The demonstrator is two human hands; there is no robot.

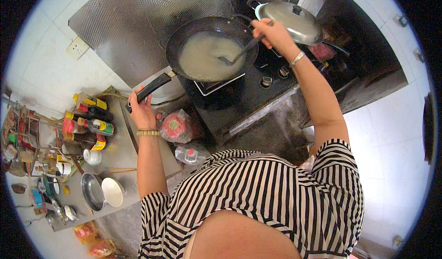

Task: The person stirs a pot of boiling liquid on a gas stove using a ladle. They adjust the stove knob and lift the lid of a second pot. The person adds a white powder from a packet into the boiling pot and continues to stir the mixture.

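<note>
A dark wok (176,57) sits on the left burner of a black gas stove (221,117). Cloudy, pale liquid (200,57) fills its lower part. My left hand (142,109) grips the wok's long black handle (153,89) near its end. Over the wok's right rim, my right hand (272,34) holds the upper shaft of a black ladle or spatula (248,46). The tool's head dips into the liquid right of the middle; it is partly blurred, so its exact shape cannot be told.
A lidded pan (293,21) stands on the stove's right side, near two knobs (266,82). Sauce bottles (91,121), a grey bowl (92,191) and a white bowl (113,191) stand on the left counter (121,159). Plastic jugs (190,154) stand low between counter and stove.
</note>
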